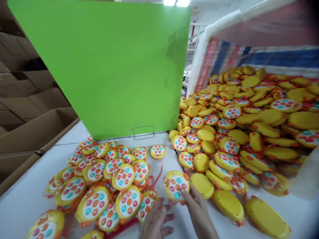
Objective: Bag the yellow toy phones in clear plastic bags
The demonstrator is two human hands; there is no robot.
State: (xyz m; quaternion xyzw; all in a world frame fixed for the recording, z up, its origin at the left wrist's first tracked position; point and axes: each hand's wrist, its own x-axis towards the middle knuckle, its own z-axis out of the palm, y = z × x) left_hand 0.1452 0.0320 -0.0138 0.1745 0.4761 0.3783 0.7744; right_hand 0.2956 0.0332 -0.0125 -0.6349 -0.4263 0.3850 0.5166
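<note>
My right hand (198, 207) grips the lower right edge of a yellow duck-shaped toy (176, 186), with a finger over its white face of coloured round buttons. My left hand (157, 220) is just below and left of that toy, its fingers apart and slightly curled, holding nothing. Beside the left hand is another duck toy (147, 205), part of a spread-out pile with button faces mostly up. One single duck toy (157, 151) sits farther back on the white table (171, 162).
A large green board (112, 66) stands behind, with a wire bracket (144, 132) at its base. On the right, a big heap of yellow toys (231, 113) spills from a striped woven sack (224, 56). Cardboard boxes (32, 126) line the left. A red strip (123, 228) lies near the front.
</note>
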